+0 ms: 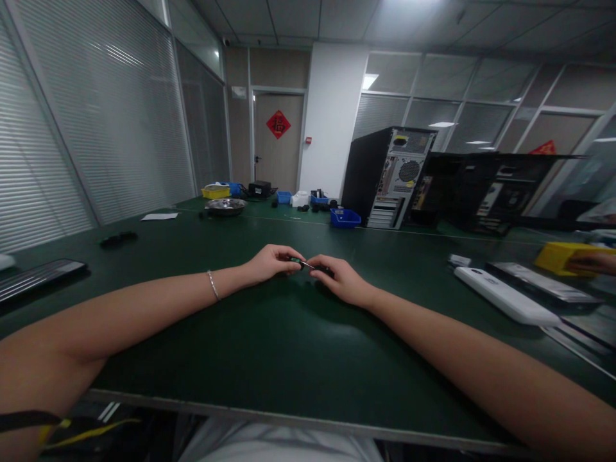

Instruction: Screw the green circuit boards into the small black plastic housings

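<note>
Over the middle of the green table [298,346], my left hand [272,263] has its fingers closed on a small dark green part [297,261]. Facing it, my right hand [339,277] pinches a thin metal tool [308,264], whose tip reaches the part. The tool's handle is mostly hidden by my right fingers. Both hands are close together, just above the tabletop.
Right of my hands lie a white slim device [505,296] and a yellow bin [561,258] with another person's hand [594,262] at it. Behind stand a computer tower [389,176], a blue bin [345,218] and a metal dish [226,206]. A dark panel [41,279] lies left.
</note>
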{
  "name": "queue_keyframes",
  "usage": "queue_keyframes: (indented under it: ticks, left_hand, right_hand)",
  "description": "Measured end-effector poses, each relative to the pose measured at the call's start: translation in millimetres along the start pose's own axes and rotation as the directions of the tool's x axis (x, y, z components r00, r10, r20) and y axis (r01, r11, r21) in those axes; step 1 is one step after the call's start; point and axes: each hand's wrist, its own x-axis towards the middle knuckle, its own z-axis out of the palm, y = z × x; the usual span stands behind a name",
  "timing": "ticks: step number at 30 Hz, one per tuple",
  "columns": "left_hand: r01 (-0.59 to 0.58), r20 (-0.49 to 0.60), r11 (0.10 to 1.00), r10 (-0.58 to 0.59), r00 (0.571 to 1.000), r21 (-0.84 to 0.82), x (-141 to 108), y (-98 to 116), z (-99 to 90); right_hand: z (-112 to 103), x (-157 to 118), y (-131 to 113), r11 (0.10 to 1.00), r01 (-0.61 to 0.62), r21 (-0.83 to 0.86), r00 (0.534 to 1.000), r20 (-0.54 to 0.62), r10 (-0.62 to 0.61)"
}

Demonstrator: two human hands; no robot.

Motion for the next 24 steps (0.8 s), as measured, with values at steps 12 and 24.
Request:
queue_keyframes:
  ticks: [12,24]
  left_hand:
    - [0.016,-0.006,0.999,-0.016,1.0,-0.043,1.4,-3.4,0.3]
    - [0.015,-0.005,0.998,-0.015,1.0,-0.064,1.0,2.2,1.5]
  right_hand:
    - [2.0,0.0,3.4,1.0,0.011,0.014,1.0,-0.009,-0.011]
    - [1.1,1.2,-0.3,0.999,-0.024,0.038,0.998,-0.05,0.026]
